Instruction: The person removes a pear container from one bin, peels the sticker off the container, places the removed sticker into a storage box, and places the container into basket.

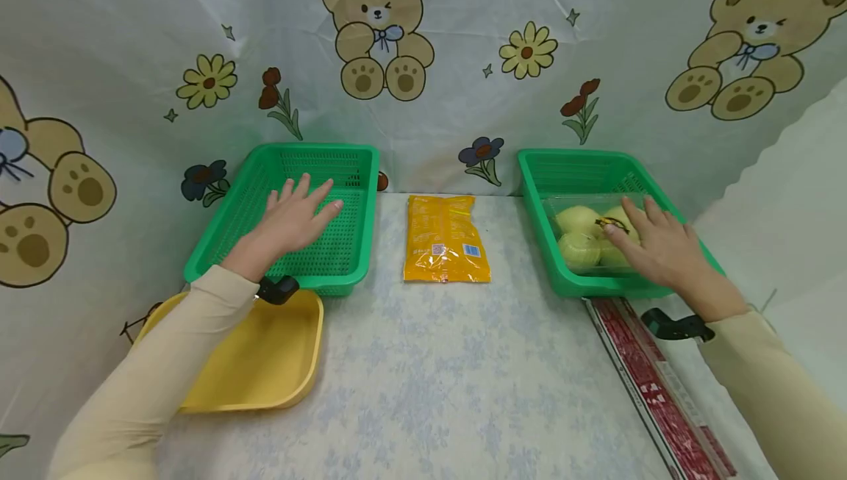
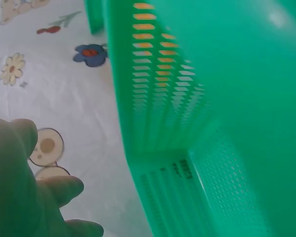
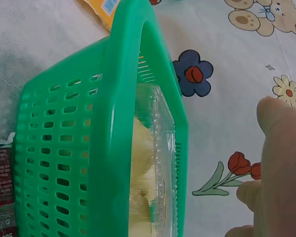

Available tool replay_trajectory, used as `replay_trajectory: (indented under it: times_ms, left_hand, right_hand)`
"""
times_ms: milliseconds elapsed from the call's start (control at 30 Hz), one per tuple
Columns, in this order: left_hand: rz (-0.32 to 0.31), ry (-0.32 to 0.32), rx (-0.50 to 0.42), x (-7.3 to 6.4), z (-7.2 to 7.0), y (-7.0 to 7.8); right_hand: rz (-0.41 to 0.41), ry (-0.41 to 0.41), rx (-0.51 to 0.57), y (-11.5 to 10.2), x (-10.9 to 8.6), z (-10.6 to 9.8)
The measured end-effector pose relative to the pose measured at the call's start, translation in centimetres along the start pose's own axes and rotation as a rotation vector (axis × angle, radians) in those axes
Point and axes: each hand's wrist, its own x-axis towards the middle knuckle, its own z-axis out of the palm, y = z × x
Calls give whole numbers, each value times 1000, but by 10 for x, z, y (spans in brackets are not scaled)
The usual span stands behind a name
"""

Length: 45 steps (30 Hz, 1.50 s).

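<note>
My left hand [image 1: 291, 219] hovers over the left green basket [image 1: 367, 245], fingers spread and nothing in them. Bare slotted floor shows inside that basket. On the other side, my right hand [image 1: 662, 248] is held with fingers extended over the right green basket [image 1: 559, 285]. A clear plastic box [image 3: 158, 123] of round, pale yellow-green fruit [image 1: 579, 219] sits in this basket, partly hidden behind the hand in the head view. The right wrist view shows the right fingers [image 3: 251, 192] apart from the box and holding nothing.
Between the baskets, an orange-yellow packet [image 1: 443, 241] lies flat on the table. A yellow tray [image 1: 258, 362] is at the front left, partly under the left sleeve. Long red and white packaging [image 1: 655, 392] stretches forward from the right basket. A bear-print cloth [image 1: 450, 120] hangs behind.
</note>
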Motion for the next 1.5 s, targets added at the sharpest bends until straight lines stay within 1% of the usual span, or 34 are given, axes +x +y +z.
replay_trajectory:
  times_ms: [167, 267, 333, 500, 667, 767, 867, 1000, 1100, 1200, 1300, 1400, 1500]
  left_hand:
    - [29, -13, -14, 8, 0, 21]
    - [55, -13, -18, 13, 0, 37]
    - [72, -14, -23, 16, 0, 50]
    - [120, -23, -35, 25, -3, 88]
    - [173, -36, -14, 38, 5, 123]
    - [196, -40, -10, 46, 14, 141]
    - [217, -54, -19, 53, 24, 156]
    - [245, -96, -57, 60, 38, 175]
    - [269, -120, -98, 65, 48, 185]
    - [304, -147, -160, 70, 60, 196]
    - [332, -177, -246, 74, 73, 208]
    - [340, -195, -339, 75, 91, 222]
    - [319, -208, -447, 75, 112, 237]
  right_hand:
    - [-1, -12, 17, 7, -2, -1]
    - [14, -48, 53, 13, -2, -3]
    - [25, -75, 73, 19, -1, -6]
    - [92, -154, 85, 38, -1, -13]
    - [178, -188, 119, 61, -5, -17]
    - [216, -191, 149, 70, -6, -19]
    - [249, -180, 174, 74, -8, -19]
    - [300, -160, 180, 74, -10, -19]
    - [322, -152, 167, 70, -8, -19]
    - [322, -131, 151, 68, -6, -18]
    - [317, -109, 141, 66, -2, -14]
    - [336, -91, 155, 65, 0, -8]
    - [378, -70, 192, 64, 0, 0]
